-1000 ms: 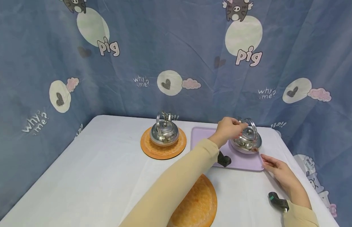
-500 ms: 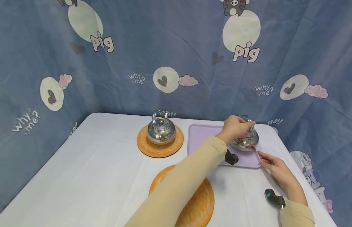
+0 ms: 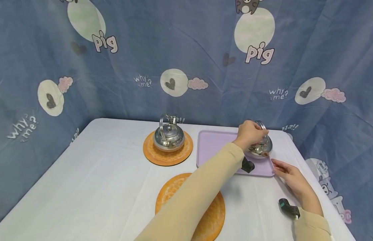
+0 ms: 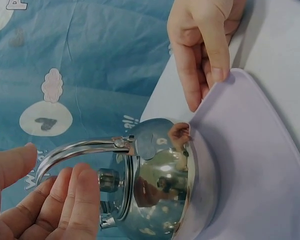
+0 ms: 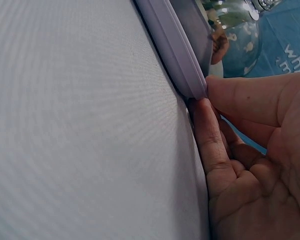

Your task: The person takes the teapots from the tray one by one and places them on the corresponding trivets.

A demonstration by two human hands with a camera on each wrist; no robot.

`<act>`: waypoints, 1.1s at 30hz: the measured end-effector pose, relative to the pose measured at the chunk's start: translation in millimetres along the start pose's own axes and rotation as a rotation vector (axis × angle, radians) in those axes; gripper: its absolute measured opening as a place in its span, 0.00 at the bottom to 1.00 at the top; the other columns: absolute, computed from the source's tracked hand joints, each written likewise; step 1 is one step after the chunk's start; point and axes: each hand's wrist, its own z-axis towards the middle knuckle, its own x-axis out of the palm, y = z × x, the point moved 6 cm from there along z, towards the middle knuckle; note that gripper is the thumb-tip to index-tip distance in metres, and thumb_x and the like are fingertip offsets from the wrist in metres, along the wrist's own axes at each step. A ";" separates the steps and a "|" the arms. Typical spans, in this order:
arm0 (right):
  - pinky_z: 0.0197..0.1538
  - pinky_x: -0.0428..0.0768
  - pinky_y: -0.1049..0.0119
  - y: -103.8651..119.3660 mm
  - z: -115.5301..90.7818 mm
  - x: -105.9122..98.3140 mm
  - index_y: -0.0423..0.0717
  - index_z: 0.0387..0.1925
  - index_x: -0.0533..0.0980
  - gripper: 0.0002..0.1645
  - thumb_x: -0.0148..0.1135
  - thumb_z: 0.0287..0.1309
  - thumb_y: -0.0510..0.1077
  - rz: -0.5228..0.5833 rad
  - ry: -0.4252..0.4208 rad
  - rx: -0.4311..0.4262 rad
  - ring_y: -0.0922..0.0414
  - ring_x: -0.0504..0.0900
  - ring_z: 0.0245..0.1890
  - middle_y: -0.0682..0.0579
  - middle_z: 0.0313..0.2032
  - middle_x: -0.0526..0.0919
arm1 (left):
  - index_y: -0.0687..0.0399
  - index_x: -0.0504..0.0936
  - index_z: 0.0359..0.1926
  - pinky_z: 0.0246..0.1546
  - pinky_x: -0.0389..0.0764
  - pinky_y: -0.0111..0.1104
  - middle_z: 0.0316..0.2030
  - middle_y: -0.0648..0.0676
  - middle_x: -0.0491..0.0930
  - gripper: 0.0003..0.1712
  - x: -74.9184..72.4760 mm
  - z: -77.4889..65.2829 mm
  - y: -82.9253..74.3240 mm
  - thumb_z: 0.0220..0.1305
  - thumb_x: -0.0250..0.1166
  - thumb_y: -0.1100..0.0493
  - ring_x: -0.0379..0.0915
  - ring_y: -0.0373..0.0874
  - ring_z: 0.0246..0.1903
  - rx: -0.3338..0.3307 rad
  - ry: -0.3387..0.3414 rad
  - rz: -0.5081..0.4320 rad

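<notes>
Left hand [image 3: 249,133]: curled around the arched handle [image 4: 80,149] of the steel kettle [image 3: 260,148]; thumb on one side of the bail, fingers [image 4: 75,197] on the other.
Kettle position: stands on the lavender tray [image 3: 217,147], at its far-right part, directly under the gripping hand.
Handle axis: bail stands upright over the lid knob; in the head view it arches roughly near to far.
Right hand [image 3: 291,180]: fingers straight, tips pressed against the tray's near-right corner [image 5: 190,82]; it grasps nothing.
Nearer hand: left, already on the kettle; right lies near and to the right of it.
Surroundings: second kettle [image 3: 169,135] on an orange mat [image 3: 167,150] to the left; another orange mat [image 3: 192,207] nearer, under the left sleeve.
Change from earlier frame: hands, kettle and tray keep the same arrangement; only the camera view has shifted slightly.
</notes>
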 end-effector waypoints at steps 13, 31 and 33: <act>0.49 0.72 0.89 2.1 3.4 3.6 0.29 0.70 0.60 0.35 0.59 0.70 0.43 0.060 0.006 -0.039 0.82 0.74 0.48 0.61 0.55 0.79 | 0.44 0.88 0.28 0.40 0.78 0.25 0.30 0.43 0.84 0.12 6.1 8.2 1.9 0.59 0.72 0.43 0.79 0.38 0.42 -0.008 -0.045 -0.006; 0.49 0.71 0.89 -2.3 2.6 -1.7 0.32 0.71 0.62 0.34 0.58 0.70 0.42 0.050 -0.022 0.000 0.78 0.75 0.48 0.69 0.51 0.77 | 0.49 0.85 0.27 0.33 0.77 0.26 0.29 0.45 0.82 0.10 12.5 13.6 -0.7 0.59 0.73 0.50 0.76 0.36 0.35 -0.030 -0.069 -0.184; 0.49 0.71 0.89 -3.2 2.2 -2.5 0.32 0.71 0.61 0.34 0.58 0.70 0.42 0.051 -0.022 0.006 0.79 0.75 0.48 0.70 0.50 0.77 | 0.49 0.84 0.27 0.31 0.77 0.26 0.28 0.45 0.82 0.10 14.0 14.6 0.0 0.59 0.73 0.51 0.77 0.36 0.33 -0.039 -0.058 -0.196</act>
